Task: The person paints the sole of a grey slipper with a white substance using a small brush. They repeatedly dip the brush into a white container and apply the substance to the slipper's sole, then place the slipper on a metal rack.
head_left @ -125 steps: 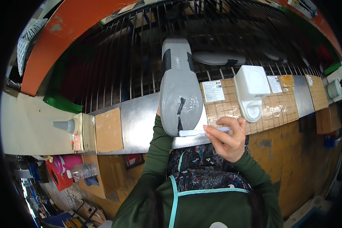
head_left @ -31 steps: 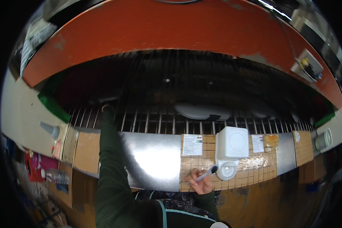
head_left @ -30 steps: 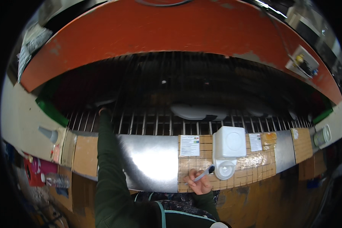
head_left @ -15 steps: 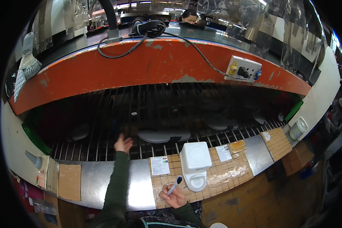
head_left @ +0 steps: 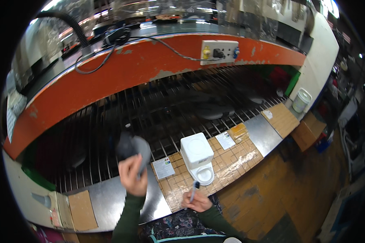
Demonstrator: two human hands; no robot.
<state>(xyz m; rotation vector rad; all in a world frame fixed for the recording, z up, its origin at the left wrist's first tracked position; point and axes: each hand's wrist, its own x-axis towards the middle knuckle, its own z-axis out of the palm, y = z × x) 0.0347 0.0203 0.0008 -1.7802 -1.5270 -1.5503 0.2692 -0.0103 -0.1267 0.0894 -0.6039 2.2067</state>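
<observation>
My left hand (head_left: 132, 175) is raised over the near edge of the rollers, its fingers closed on a grey and dark shoe sole (head_left: 143, 150), smeared by motion. My right hand (head_left: 198, 201) pinches a slim pale-handled brush (head_left: 193, 192) with dark bristles pointing up. It is just in front of the white plastic dispenser (head_left: 196, 150), whose round cup faces me. The brush is close to that cup; whether they touch I cannot tell. The dispenser stands on a wrapped cardboard sheet (head_left: 227, 168).
Metal rollers (head_left: 156, 143) run under an orange beam (head_left: 150, 67), with another sole (head_left: 215, 112) lying deeper in. Printed cards (head_left: 163, 168), a yellowish block (head_left: 238, 133) and a wooden board (head_left: 280, 118) lie along the ledge. A lidded tub (head_left: 301, 100) is at the right.
My left hand has closed on a sole from the rollers and drawn it toward me. My right hand still holds the brush. The whole view has turned and shifted.
</observation>
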